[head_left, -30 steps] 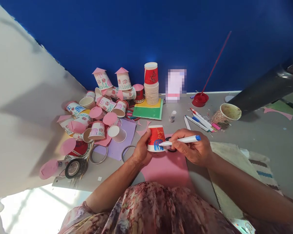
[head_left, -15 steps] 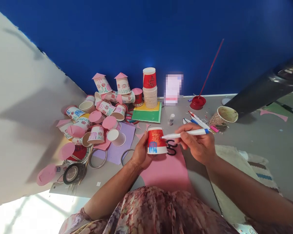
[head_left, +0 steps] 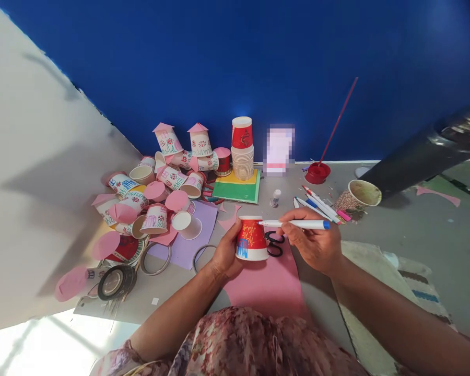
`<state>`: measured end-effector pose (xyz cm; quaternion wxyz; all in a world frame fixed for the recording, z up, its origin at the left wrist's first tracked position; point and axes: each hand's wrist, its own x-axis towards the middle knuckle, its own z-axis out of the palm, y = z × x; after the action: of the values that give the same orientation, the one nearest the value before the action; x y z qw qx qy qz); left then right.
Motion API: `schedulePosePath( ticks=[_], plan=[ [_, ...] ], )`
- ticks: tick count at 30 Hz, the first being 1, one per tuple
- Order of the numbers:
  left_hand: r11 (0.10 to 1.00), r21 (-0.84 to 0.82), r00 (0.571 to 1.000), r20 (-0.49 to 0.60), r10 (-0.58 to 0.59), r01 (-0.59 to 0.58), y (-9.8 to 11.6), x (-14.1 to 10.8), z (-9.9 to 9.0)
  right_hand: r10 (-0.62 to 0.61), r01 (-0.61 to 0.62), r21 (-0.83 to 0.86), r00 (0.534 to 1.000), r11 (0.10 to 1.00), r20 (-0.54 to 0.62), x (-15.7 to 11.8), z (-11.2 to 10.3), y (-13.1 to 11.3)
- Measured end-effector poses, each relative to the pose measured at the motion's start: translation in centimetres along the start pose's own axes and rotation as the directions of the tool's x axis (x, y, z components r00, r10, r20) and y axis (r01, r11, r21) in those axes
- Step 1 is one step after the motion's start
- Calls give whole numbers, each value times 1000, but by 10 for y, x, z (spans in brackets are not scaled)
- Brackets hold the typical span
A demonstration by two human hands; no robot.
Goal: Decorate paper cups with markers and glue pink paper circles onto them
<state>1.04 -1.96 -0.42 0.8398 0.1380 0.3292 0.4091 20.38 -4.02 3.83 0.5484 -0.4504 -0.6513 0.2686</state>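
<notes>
My two forearms reach inward, and my right hand (head_left: 318,241) pinches a white marker (head_left: 303,224), nearly level, between thumb and fingers. A thin red stick (head_left: 339,120) leans in a red dish (head_left: 318,177); what the patterned paper cup (head_left: 347,196) contains, I cannot tell. My left hand (head_left: 227,251) is closed on the left side of a red cup (head_left: 255,241), wide rim down; the marker's tip is at its upper right.

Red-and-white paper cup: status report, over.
Left hand holds red-and-white paper cup upside down. Right hand holds blue-ended white marker, tip by cup, contact unclear. Black scissor handles beside cup.
</notes>
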Motion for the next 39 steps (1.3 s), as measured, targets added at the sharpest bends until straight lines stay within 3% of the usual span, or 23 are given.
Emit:
schedulePosePath(
  ticks=[8, 39],
  plan=[
    [1000, -10, 1000, 22, 2, -2, -4, 2, -6, -125, 124, -130, 992, 984, 7, 2, -1, 0],
    [1000, -9, 1000, -9, 20, -20, -7, 1, -4, -97, 103, -160, 994, 982, 47, 1, -3, -1]
  ],
)
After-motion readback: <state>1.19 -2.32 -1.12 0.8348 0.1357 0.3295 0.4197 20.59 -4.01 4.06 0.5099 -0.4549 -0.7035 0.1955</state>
